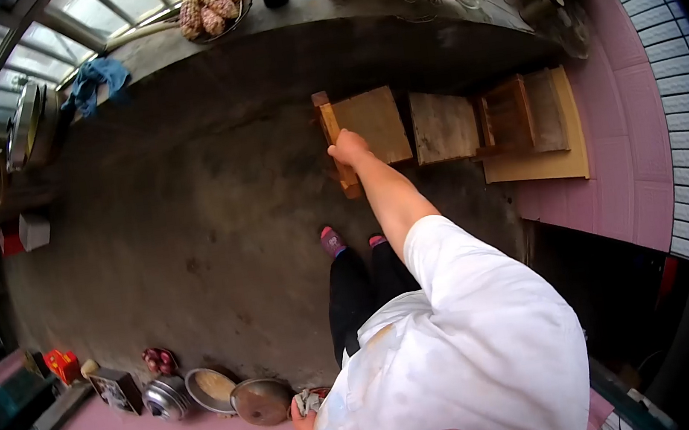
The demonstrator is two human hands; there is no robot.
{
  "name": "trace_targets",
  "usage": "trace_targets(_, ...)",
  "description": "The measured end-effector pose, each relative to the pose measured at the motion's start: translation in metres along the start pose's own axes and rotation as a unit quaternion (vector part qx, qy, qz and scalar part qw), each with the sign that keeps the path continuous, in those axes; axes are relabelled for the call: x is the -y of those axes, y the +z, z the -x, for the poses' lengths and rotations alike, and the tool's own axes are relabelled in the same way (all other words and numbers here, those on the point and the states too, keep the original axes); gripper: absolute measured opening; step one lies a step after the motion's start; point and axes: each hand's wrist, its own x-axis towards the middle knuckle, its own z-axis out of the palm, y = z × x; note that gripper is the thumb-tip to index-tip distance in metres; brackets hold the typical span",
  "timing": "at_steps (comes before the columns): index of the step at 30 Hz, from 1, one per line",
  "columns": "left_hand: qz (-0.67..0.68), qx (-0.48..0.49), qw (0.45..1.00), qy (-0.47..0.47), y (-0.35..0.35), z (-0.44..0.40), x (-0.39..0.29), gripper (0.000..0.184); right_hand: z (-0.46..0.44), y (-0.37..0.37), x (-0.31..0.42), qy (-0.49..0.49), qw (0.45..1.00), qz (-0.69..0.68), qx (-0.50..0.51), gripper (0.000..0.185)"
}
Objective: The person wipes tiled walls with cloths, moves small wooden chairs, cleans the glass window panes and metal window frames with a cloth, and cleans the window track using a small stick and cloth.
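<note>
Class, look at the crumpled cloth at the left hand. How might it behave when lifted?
The cloth at the left hand would probably be floppy, since it bunches into folds. It is likely light, being only a small bundle. It seems unlikely to roll, as its shape is crumpled and uneven.

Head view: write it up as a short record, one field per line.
Right hand: closed on a wooden strip
Left hand: at a crumpled grey cloth; grip partly hidden by the shirt
Beside the strip: a flat wooden panel
Further right: a second wooden panel, then a box-like wooden piece
Near the left hand: a round brown pan, a metal bowl
Far left ledge: a blue cloth
</note>
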Motion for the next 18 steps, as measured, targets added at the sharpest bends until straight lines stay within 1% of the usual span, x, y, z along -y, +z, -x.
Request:
trace_targets(1, 0.033, 0.005, 0.999, -0.016, -0.005, -0.012, -0.021, 0.056, -0.009, 0.005, 0.007, 0.002, 1.000, -0.008, -0.002, 0.047)
trace_targets(2, 0.025, 0.009, 1.000, -0.010, -0.010, -0.022, -0.035, 0.056, -0.015, 0.009, 0.012, 0.004, 1.000, -0.017, -0.002, 0.048)
trace_targets(4, 0.012, 0.005, 0.999, 0.049, -0.022, -0.038, -0.058, 0.057, -0.017, 0.018, 0.025, 0.029, 0.997, -0.064, -0.003, 0.047)
trace_targets(5, 0.003, 0.004, 0.998, 0.068, -0.027, -0.049, -0.060, 0.058, -0.018, 0.022, 0.030, 0.015, 0.998, -0.067, 0.006, 0.045)
trace_targets(7, -0.025, 0.015, 0.996, 0.080, -0.033, -0.063, -0.076, 0.059, -0.031, 0.049, 0.029, -0.026, 0.996, -0.084, 0.012, 0.043)
trace_targets(9, -0.054, 0.025, 0.994, 0.088, -0.036, -0.073, -0.088, 0.059, -0.024, 0.060, 0.026, -0.070, 0.991, -0.112, 0.021, 0.044)
trace_targets(11, -0.041, 0.083, 0.992, 0.082, -0.044, -0.103, -0.079, 0.060, -0.017, 0.094, 0.007, -0.141, 0.983, -0.112, 0.034, 0.046)
trace_targets(12, -0.044, 0.089, 0.992, 0.082, -0.045, -0.116, -0.075, 0.060, -0.002, 0.100, -0.006, -0.180, 0.972, -0.146, 0.031, 0.049)
trace_targets(13, -0.034, 0.115, 0.990, 0.073, -0.047, -0.131, -0.069, 0.060, 0.015, 0.096, -0.017, -0.191, 0.966, -0.163, 0.056, 0.050)
trace_targets(15, -0.024, 0.158, 0.985, 0.058, -0.048, -0.155, -0.065, 0.060, 0.046, 0.086, -0.048, -0.150, 0.966, -0.183, 0.106, 0.046)
trace_targets(16, -0.028, 0.159, 0.985, 0.058, -0.042, -0.153, -0.079, 0.060, 0.058, 0.084, -0.072, -0.131, 0.970, -0.169, 0.114, 0.045)
trace_targets(18, -0.087, 0.190, 0.978, 0.020, -0.002, -0.138, -0.156, 0.060, 0.081, 0.085, -0.129, -0.080, 0.980, -0.140, 0.115, 0.043)
